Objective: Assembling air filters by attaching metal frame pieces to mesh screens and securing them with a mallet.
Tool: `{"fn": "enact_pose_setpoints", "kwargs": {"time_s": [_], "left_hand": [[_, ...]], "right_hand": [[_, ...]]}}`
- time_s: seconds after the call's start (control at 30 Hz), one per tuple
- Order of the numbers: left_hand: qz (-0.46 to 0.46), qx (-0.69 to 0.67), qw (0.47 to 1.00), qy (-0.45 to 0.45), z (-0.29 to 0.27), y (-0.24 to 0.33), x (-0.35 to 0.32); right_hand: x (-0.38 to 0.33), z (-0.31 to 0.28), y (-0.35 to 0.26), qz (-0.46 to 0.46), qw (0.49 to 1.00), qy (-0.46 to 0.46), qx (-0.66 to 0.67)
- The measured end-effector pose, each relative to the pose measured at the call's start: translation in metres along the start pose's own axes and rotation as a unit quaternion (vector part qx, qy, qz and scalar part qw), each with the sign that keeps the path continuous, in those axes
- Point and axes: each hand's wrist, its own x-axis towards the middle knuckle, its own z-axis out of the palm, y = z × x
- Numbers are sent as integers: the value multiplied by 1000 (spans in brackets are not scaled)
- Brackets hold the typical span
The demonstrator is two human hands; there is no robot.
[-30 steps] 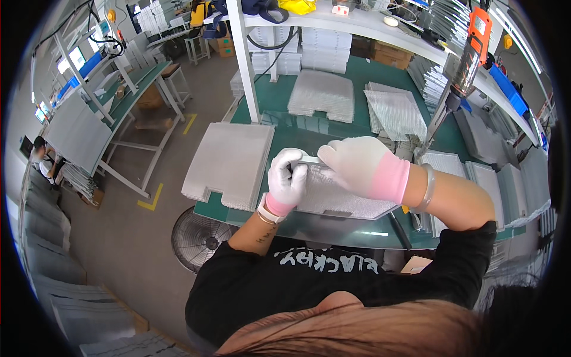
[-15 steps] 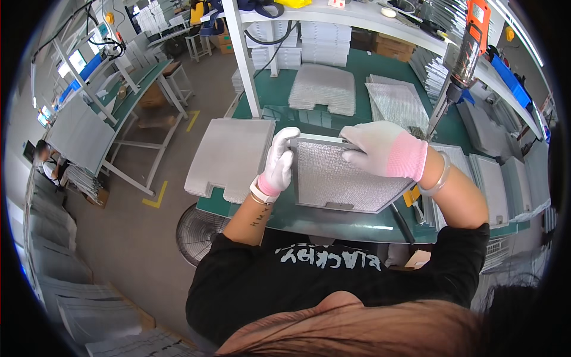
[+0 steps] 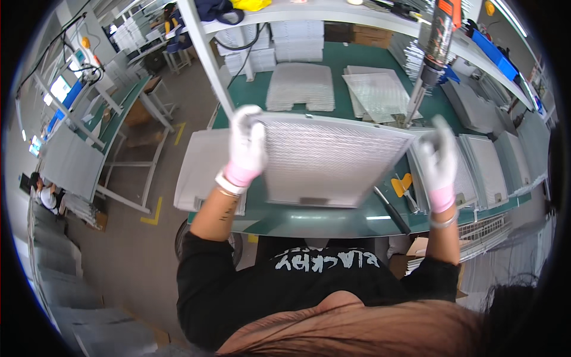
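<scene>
A framed metal mesh filter panel [image 3: 333, 157] is raised and tilted above the green bench, a small dark tab at its lower edge. My left hand [image 3: 247, 143], in a white glove with a pink cuff, grips its upper left edge. My right hand [image 3: 439, 157], gloved the same way, is beside the panel's right corner. Motion smears its fingers, so whether they touch the frame cannot be made out. Under the panel's right side lie a black-handled tool [image 3: 392, 211] and a yellow scraper [image 3: 402, 185].
Stacked mesh panels [image 3: 193, 172] lie at the bench's left end, another stack [image 3: 300, 86] farther back, and loose mesh sheets [image 3: 377, 92] beside it. A power screwdriver [image 3: 437, 44] hangs at the right. More panels [image 3: 485, 166] stand at the right. A white shelf [image 3: 309, 12] spans the back.
The panel has risen and turned, showing a different face. My left hand moved left with it; my right hand left the top edge for the right side. The view has shifted slightly.
</scene>
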Motion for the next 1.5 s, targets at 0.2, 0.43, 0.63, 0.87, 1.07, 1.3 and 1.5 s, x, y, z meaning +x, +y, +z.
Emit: {"fn": "enact_pose_setpoints", "kwargs": {"time_s": [0.2,0.43,0.63,0.87,1.07,1.3,1.5], "left_hand": [[286,170,898,-289,41,65,105],[322,221,744,-542,148,27,43],[312,234,779,-491,153,25,38],[227,256,908,-243,164,10,1],[171,270,914,-248,165,11,-3],[209,262,897,-289,160,9,7],[185,296,874,-339,154,2,9]], "right_hand": [[-181,38,94,144,861,-353,-337],[-203,38,123,233,895,-280,-256],[-144,-44,83,249,942,-223,-17],[-56,-117,2,146,951,-273,16],[-24,-112,-28,15,999,-41,-10],[-71,-71,8,13,994,-89,-57],[-134,10,17,135,946,238,174]]}}
